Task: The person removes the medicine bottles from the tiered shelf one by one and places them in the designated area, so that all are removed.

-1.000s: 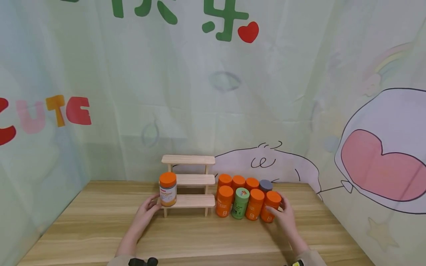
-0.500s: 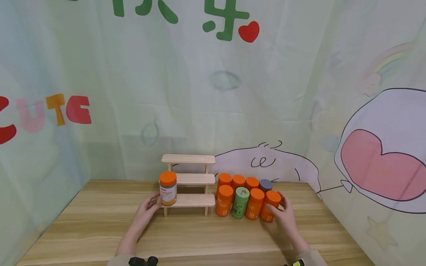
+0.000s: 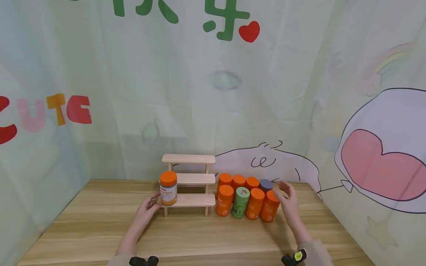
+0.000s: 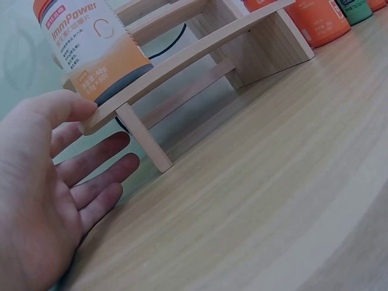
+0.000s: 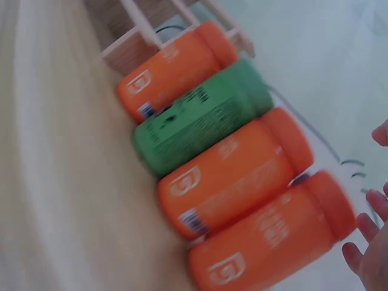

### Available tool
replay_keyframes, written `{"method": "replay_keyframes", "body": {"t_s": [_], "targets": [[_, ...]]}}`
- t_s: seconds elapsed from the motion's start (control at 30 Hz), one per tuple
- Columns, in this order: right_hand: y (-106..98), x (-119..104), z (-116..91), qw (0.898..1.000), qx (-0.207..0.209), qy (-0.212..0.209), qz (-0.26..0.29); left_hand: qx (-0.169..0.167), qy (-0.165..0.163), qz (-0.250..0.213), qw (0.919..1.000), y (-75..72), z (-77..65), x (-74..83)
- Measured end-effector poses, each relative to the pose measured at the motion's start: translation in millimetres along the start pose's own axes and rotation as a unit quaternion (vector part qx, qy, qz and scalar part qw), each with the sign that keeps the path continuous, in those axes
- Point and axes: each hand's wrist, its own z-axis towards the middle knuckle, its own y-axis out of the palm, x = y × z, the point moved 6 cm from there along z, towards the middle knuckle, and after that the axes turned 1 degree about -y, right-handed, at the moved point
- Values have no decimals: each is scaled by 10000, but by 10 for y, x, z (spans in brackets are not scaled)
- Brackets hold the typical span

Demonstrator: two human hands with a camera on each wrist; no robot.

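A three-tier wooden display stand [image 3: 195, 200] stands on the table. On the left end of its lowest tier is an upright jar [image 3: 168, 188] with an orange cap and a white-and-orange label. My left hand [image 3: 146, 210] pinches that tier's left corner between thumb and index finger beside the jar; the other fingers hang loose below, as the left wrist view shows. My right hand [image 3: 288, 205] is just right of the end orange bottle [image 3: 270, 207], fingers spread and holding nothing. In the right wrist view only fingertips [image 5: 367, 227] show, apart from that bottle [image 5: 273, 242].
Right of the stand, bottles stand close together in two rows. The front row has a green bottle [image 3: 240, 203] among orange ones [image 3: 224, 201]; a bottle with a grey-blue cap [image 3: 266, 184] is behind. A printed cloth [image 3: 186, 111] hangs behind the wooden table [image 3: 193, 240].
My right hand has let go of the end orange bottle and moved slightly up and to the right. The left hand, stand and jar have stayed in place.
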Motion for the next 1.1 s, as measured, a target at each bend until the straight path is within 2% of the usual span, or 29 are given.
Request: {"method": "replay_keyframes", "body": {"t_s": [0.27, 0.53, 0.77, 1.1], "targets": [[145, -344, 148, 9994, -302, 29, 175, 23, -81, -49, 10000, -12, 1, -28], [420, -655, 223, 9968, -611, -312, 407, 21, -35, -52, 10000, -1, -11, -20], [799, -960, 267, 9922, -821, -729, 585, 32, -1, -45, 10000, -3, 0, -11], [1460, -1383, 189, 9763, -1386, -1295, 1038, 71, 4, -43, 10000, -8, -4, -13]]}}
